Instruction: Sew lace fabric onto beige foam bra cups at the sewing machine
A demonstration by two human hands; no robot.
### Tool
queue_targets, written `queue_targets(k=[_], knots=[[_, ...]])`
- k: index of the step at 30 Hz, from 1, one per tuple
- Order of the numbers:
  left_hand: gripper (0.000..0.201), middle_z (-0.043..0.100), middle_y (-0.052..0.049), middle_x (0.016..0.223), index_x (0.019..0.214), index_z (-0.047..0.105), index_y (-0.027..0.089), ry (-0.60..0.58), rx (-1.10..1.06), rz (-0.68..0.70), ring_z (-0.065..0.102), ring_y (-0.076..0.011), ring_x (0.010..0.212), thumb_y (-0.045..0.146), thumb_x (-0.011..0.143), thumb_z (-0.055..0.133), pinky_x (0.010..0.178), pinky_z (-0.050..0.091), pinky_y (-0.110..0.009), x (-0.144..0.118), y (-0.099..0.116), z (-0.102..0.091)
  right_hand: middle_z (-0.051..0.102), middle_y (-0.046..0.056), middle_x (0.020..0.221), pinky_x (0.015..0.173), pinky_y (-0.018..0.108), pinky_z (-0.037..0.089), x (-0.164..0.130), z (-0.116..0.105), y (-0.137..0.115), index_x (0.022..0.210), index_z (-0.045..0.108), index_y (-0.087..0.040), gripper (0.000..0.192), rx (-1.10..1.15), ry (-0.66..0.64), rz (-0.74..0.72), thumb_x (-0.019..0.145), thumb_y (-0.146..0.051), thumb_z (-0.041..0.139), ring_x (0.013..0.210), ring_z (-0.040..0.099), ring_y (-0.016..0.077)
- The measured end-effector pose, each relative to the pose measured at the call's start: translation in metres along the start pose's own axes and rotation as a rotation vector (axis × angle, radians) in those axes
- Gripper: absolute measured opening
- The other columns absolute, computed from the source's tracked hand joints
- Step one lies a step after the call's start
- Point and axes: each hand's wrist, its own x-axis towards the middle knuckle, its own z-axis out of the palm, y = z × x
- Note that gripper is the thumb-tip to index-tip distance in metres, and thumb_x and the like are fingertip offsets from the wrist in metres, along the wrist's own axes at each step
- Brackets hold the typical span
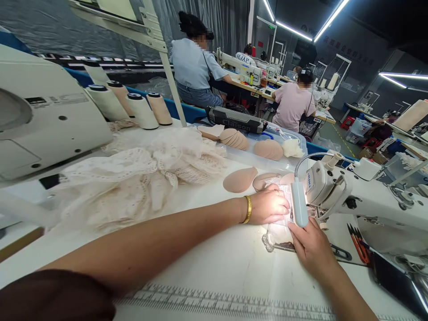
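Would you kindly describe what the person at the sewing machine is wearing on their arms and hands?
Both hands are bare, without gloves. The left hand has a gold bangle at the wrist, and a dark brown sleeve covers the upper arm. The right hand and its forearm show nothing worn.

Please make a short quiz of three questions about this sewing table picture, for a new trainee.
1. True or false: both hands rest on the pale fabric under the lamp of the sewing machine.
2. Which wrist carries the gold bangle?
A. left
B. right
C. neither
3. Fill in: the heap of cream ____ lies to the left of the left hand.

Key
1. True: the right hand presses its near edge.
2. A
3. lace
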Motion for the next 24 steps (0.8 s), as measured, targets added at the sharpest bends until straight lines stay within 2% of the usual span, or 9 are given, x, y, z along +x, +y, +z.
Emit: queue_targets(k=[4, 8, 10, 12, 15, 17, 20, 22, 24], knots=[[0.031, 0.068, -0.007, 0.083, 0.079, 0.068, 0.019, 0.02, 0.028, -0.03, 0.055, -0.023, 0.084, 0.027, 0.1, 0.048, 0.091, 0.031, -0.043, 0.001, -0.003, 0.004, 0.063, 0.008, 0.093, 0.07, 0.031, 0.047, 0.0, 0.001, 0.001, 0.11, 0.068, -0.025, 0.03, 0.031, -0.004, 0.008, 0.099, -0.016, 0.042, 0.08, 0.058, 0.0216], [0.036, 0.063, -0.007, 0.076, 0.082, 0.069, 0.019, 0.044, 0.035, -0.081, 0.049, -0.0222, 0.072, 0.031, 0.102, 0.042, 0.078, 0.035, -0.039, 0.002, -0.001, 0.005, 0.062, 0.006, 0.087, 0.071, 0.032, 0.047, -0.002, -0.002, -0.001, 0.103, 0.068, -0.024, 0.027, 0.139, 0.03, 0.059, 0.101, -0.02, 0.042, 0.079, 0.059, 0.0215], [0.036, 0.06, -0.006, 0.072, 0.085, 0.069, 0.02, 0.055, 0.028, -0.1, 0.045, -0.0214, 0.066, 0.031, 0.103, 0.04, 0.072, 0.035, -0.037, -0.001, 0.007, 0.001, 0.063, 0.005, 0.084, 0.071, 0.033, 0.047, -0.002, -0.005, -0.007, 0.1, 0.066, -0.024, 0.021, 0.293, 0.024, 0.205, 0.102, -0.029, 0.045, 0.077, 0.06, 0.0211], [0.032, 0.061, -0.006, 0.074, 0.09, 0.07, 0.021, 0.043, -0.021, -0.093, 0.047, -0.0213, 0.067, 0.031, 0.102, 0.042, 0.073, 0.037, -0.036, -0.008, 0.022, -0.007, 0.066, 0.003, 0.085, 0.068, 0.032, 0.048, 0.001, -0.006, -0.019, 0.108, 0.061, -0.024, 0.019, 0.574, -0.024, 0.412, 0.1, -0.038, 0.051, 0.075, 0.06, 0.0199], [0.02, 0.066, -0.005, 0.083, 0.099, 0.069, 0.023, -0.007, -0.154, -0.109, 0.056, -0.0216, 0.079, 0.03, 0.098, 0.05, 0.081, 0.042, -0.033, -0.031, 0.044, -0.022, 0.063, -0.003, 0.077, 0.064, 0.028, 0.047, 0.007, -0.005, -0.045, 0.123, 0.05, -0.024, 0.04, 1.078, -0.053, 0.664, 0.092, -0.045, 0.063, 0.068, 0.058, 0.0168], [0.017, 0.07, -0.005, 0.091, 0.102, 0.069, 0.024, -0.035, -0.195, -0.205, 0.06, -0.0226, 0.089, 0.027, 0.093, 0.055, 0.088, 0.043, -0.034, -0.054, 0.048, -0.032, 0.057, -0.007, 0.069, 0.062, 0.025, 0.045, 0.011, -0.005, -0.064, 0.126, 0.048, -0.026, 0.05, 1.302, 0.026, 0.761, 0.085, -0.043, 0.072, 0.064, 0.054, 0.0143], [0.023, 0.072, -0.007, 0.107, 0.104, 0.069, 0.022, -0.024, -0.155, -0.502, 0.063, -0.0268, 0.103, 0.019, 0.084, 0.058, 0.094, 0.044, -0.039, -0.095, 0.039, -0.049, 0.057, -0.008, 0.07, 0.061, 0.023, 0.042, 0.013, -0.007, -0.087, 0.125, 0.051, -0.028, 0.055, 1.504, 0.169, 0.846, 0.079, -0.039, 0.079, 0.063, 0.051, 0.0123], [0.03, 0.07, -0.01, 0.118, 0.108, 0.068, 0.019, 0.086, -0.113, -0.706, 0.062, -0.0299, 0.112, 0.019, 0.08, 0.058, 0.099, 0.044, -0.043, -0.118, 0.04, -0.062, 0.06, -0.006, 0.075, 0.061, 0.023, 0.043, 0.014, -0.011, -0.097, 0.127, 0.052, -0.03, 0.06, 1.617, 0.195, 0.882, 0.077, -0.039, 0.083, 0.064, 0.052, 0.0121], [0.03, 0.07, -0.011, 0.118, 0.111, 0.067, 0.018, 0.272, -0.118, -0.853, 0.062, -0.0292, 0.109, 0.023, 0.083, 0.057, 0.099, 0.045, -0.044, -0.131, 0.058, -0.074, 0.061, -0.005, 0.08, 0.063, 0.023, 0.045, 0.015, -0.014, -0.105, 0.131, 0.051, -0.032, 0.064, 1.699, 0.195, 0.909, 0.077, -0.039, 0.084, 0.065, 0.053, 0.0116]])
